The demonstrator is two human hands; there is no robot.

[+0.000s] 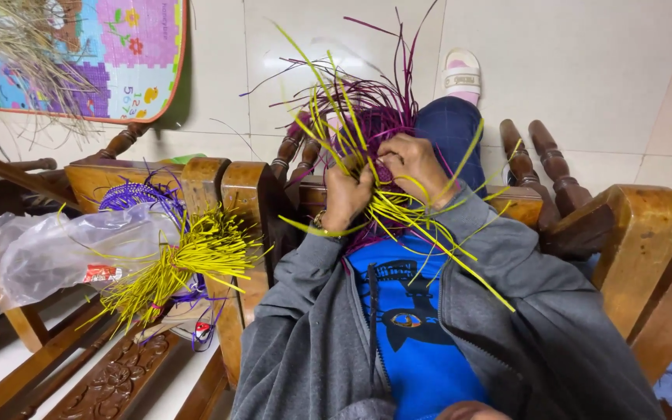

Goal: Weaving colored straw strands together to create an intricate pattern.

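Observation:
Both my hands are closed on a half-woven piece of purple and yellow strips (367,117) held over my lap. My left hand (345,194) grips its lower left part, and my right hand (414,162) grips its right side. Loose yellow strips (437,233) trail from the hands down across my blue shirt and grey jacket. Purple strips fan upward behind the hands. The woven middle is hidden by my fingers.
A bundle of yellow strips (188,260) lies on the wooden chair (204,183) to my left, beside a clear plastic bag (56,249) and purple strips (138,194). A colourful play mat (130,54) lies on the tiled floor. Another wooden armrest (647,233) stands at right.

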